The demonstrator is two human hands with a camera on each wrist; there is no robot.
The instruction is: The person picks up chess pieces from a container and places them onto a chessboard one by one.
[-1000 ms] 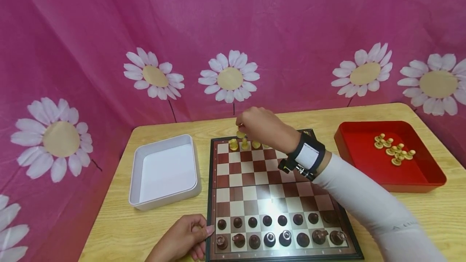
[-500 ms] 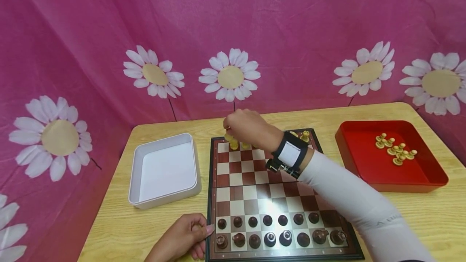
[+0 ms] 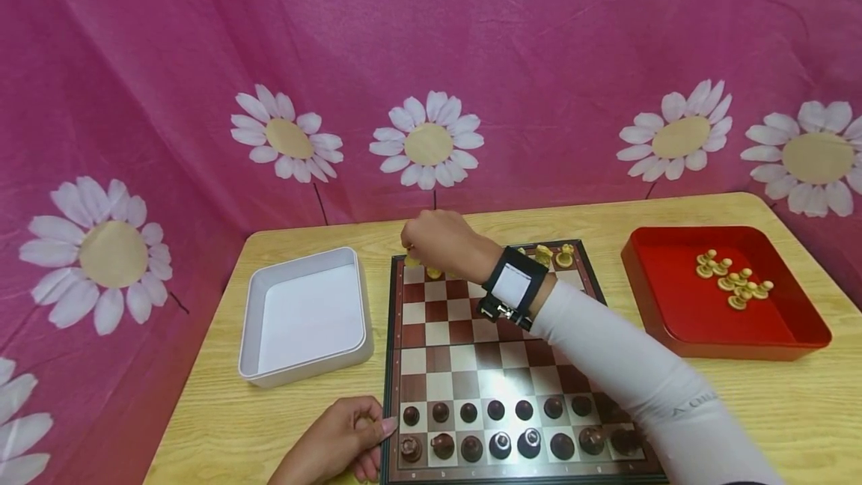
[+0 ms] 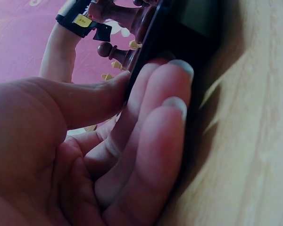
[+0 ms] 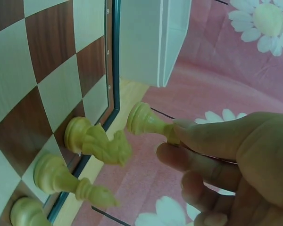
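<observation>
At the bottom of the head view, the left hand point(image 3: 346, 431) is as it was, thumb on the near-left rim of the chessboard point(image 3: 461, 358) and fingers curled beneath, gripping that edge on the table point(image 3: 215, 395). Just beside it, the dark pieces point(image 3: 528, 441) stand unchanged in two rows across the bottom of the frame.

Further up, the white tray point(image 3: 311, 313) sits left of the board; the red tray point(image 3: 700, 313), at the right of the frame, has light pawns point(image 3: 738, 296) standing in it.

The change is at the far edge. The right hand point(image 3: 444, 244) has slid leftward along the far row, and its white sleeve point(image 3: 633, 350) now leaves more of the light pieces point(image 3: 564, 254) at the row's right end in sight. Thumb and forefinger pinch a light chess piece point(image 5: 146, 120), its top hidden by them; in the right wrist view its base hangs apart from the board, near the standing knight point(image 5: 104, 143). That shift seems to bring it level with the board's upper-left corner, so placing it looks close but not yet done. Behind hangs the pink curtain point(image 3: 431, 21).
</observation>
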